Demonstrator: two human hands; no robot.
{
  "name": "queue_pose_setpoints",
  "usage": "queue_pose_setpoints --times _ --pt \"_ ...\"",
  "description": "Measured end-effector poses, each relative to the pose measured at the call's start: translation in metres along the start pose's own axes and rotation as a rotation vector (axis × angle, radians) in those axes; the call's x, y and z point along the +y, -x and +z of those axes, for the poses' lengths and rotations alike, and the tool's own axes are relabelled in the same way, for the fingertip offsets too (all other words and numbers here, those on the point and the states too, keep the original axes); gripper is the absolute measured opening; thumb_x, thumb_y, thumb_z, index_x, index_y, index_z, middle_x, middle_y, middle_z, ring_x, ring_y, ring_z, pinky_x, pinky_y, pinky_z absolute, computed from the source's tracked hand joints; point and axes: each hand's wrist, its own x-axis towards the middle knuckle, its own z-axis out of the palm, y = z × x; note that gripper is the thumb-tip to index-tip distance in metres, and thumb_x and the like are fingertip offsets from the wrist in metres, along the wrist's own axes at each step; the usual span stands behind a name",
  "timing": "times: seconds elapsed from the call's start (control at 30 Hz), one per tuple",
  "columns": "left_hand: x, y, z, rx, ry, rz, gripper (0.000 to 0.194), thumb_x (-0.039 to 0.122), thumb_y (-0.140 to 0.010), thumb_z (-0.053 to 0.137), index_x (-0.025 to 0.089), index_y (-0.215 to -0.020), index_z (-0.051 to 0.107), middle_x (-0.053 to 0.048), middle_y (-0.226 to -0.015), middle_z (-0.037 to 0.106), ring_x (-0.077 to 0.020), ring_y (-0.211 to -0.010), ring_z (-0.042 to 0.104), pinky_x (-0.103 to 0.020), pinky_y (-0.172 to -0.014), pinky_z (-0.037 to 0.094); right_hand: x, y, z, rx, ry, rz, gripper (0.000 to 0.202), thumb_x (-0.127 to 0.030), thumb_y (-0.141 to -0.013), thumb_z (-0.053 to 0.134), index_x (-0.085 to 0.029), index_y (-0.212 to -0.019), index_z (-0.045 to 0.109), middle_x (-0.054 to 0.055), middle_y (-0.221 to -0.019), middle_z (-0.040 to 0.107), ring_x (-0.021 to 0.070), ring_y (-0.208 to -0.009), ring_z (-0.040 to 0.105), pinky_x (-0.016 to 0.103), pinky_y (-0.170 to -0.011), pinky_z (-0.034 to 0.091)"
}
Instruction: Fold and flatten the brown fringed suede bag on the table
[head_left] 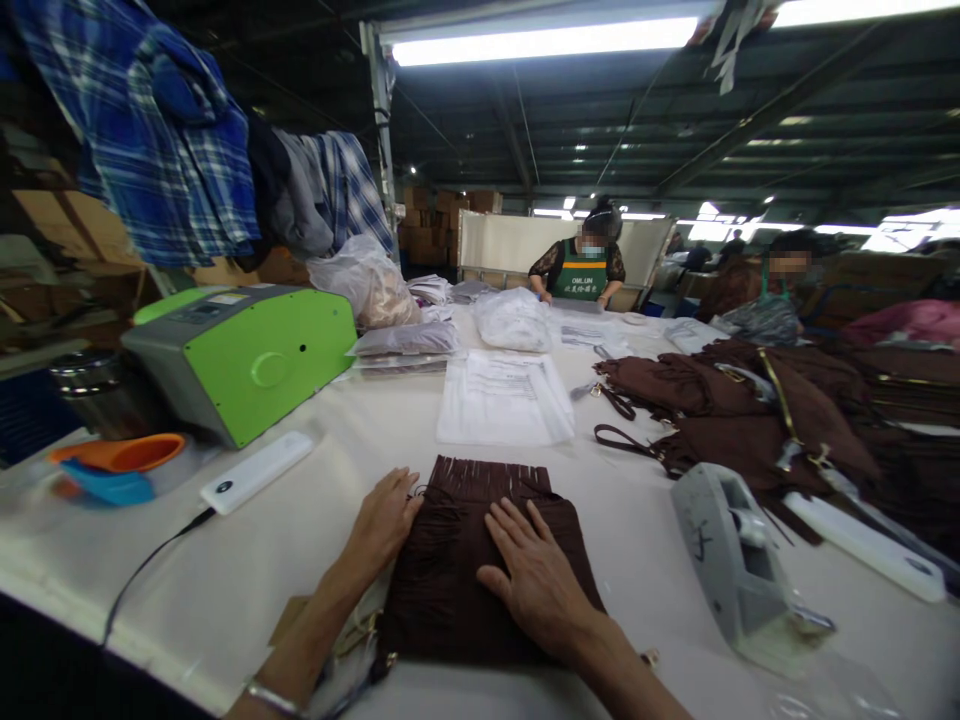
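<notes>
A dark brown fringed bag [465,600] lies flat on the white table [300,560], its fringe end pointing away from me. My right hand [536,575] rests palm down on the bag's upper right part, fingers spread. At the bag's upper left corner is my left hand [384,520], its fingers close together and touching the edge by some thin dark strands; whether it pinches any of them is too small to tell. Gold-coloured metal parts show near the bag's lower corners.
White printed plastic bags [502,400] lie beyond the brown one. A green and grey machine [255,355] stands left, near a white corded device [256,472]. Right are a tape dispenser [739,570] and piled brown bags [750,430]. A person in a green apron [585,275] works opposite.
</notes>
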Motion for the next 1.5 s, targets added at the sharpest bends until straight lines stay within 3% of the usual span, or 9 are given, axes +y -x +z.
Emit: queue_pose_setpoints --times 0.13,0.27,0.5,0.6,0.77,0.9,1.07,1.27,1.5 --pt "0.014 -0.003 0.005 -0.069 -0.047 0.042 0.019 0.02 -0.088 0.05 0.021 -0.101 0.064 -0.005 -0.108 0.069 -0.0193 -0.104 0.062 -0.033 -0.095 0.045 0.01 0.004 -0.013 0.116 0.043 0.092 0.057 -0.049 -0.099 0.033 -0.016 -0.146 0.037 0.007 -0.154 0.032 0.0234 -0.144 0.023 0.05 -0.12 0.017" --pt "0.042 -0.003 0.006 -0.07 -0.109 0.041 0.016 0.014 -0.086 0.048 0.019 -0.085 0.063 -0.007 -0.09 0.068 -0.0237 -0.09 0.063 -0.039 -0.086 0.048 0.029 0.007 -0.013 0.159 0.116 0.193 0.059 -0.049 -0.098 0.036 -0.012 -0.144 0.039 0.01 -0.151 0.037 0.0256 -0.143 0.027 0.053 -0.119 0.02" --pt "0.09 0.045 0.037 -0.147 -0.03 0.203 0.038 0.01 -0.086 0.049 0.022 -0.12 0.059 -0.007 -0.134 0.058 -0.022 -0.127 0.05 -0.038 -0.11 0.038 0.023 -0.007 0.005 0.126 0.102 0.031 0.05 -0.04 -0.098 0.04 -0.018 -0.142 0.043 0.007 -0.149 0.041 0.0261 -0.14 0.033 0.053 -0.117 0.027" --pt "0.082 0.054 0.017 -0.112 0.047 0.219 0.035 0.014 -0.089 0.048 0.028 -0.119 0.058 -0.002 -0.124 0.064 -0.0174 -0.115 0.057 -0.03 -0.101 0.045 0.015 -0.009 0.001 0.087 0.099 -0.003 0.048 -0.038 -0.099 0.038 -0.018 -0.142 0.044 0.006 -0.149 0.041 0.0247 -0.14 0.033 0.051 -0.118 0.026" --pt "0.022 0.029 -0.038 -0.017 -0.146 -0.101 0.028 0.021 -0.091 0.045 0.017 -0.116 0.058 -0.011 -0.115 0.063 -0.0244 -0.112 0.056 -0.038 -0.098 0.044 0.007 -0.001 -0.003 0.082 0.106 0.007 0.051 -0.042 -0.098 0.04 -0.02 -0.143 0.042 0.005 -0.15 0.039 0.0268 -0.14 0.033 0.053 -0.118 0.024" --pt "-0.001 0.014 -0.037 -0.066 -0.206 -0.194 0.013 0.026 -0.084 0.053 0.019 -0.091 0.061 -0.008 -0.094 0.065 -0.0251 -0.094 0.061 -0.036 -0.082 0.046 0.003 0.003 0.008 -0.025 0.11 0.0 0.053 -0.045 -0.096 0.043 -0.018 -0.142 0.044 0.005 -0.149 0.04 0.0291 -0.14 0.033 0.055 -0.118 0.024" --pt "0.001 0.013 -0.021 -0.114 -0.187 -0.232 0.006 0.02 -0.081 0.05 0.021 -0.077 0.056 -0.002 -0.082 0.065 -0.018 -0.08 0.062 -0.027 -0.068 0.041 0.002 0.005 0.017 -0.026 0.132 0.004 0.052 -0.045 -0.096 0.043 -0.017 -0.141 0.046 0.004 -0.149 0.041 0.0285 -0.141 0.031 0.055 -0.119 0.021" --pt "0.008 0.012 -0.038 -0.135 -0.179 -0.267 0.008 0.023 -0.088 0.043 0.023 -0.088 0.051 0.001 -0.08 0.068 -0.0156 -0.073 0.064 -0.025 -0.06 0.038 0.0 0.006 0.016 -0.003 0.093 0.015 0.051 -0.044 -0.096 0.045 -0.017 -0.14 0.047 0.004 -0.148 0.042 0.0277 -0.141 0.031 0.053 -0.12 0.019" --pt "0.075 0.029 -0.024 -0.25 -0.229 0.071 0.016 0.014 -0.085 0.052 0.024 -0.094 0.059 -0.003 -0.091 0.071 -0.0226 -0.088 0.066 -0.03 -0.072 0.045 -0.007 0.006 0.004 0.057 -0.048 0.047 0.048 -0.043 -0.095 0.049 -0.02 -0.137 0.051 0.004 -0.146 0.047 0.0236 -0.141 0.033 0.048 -0.121 0.017"
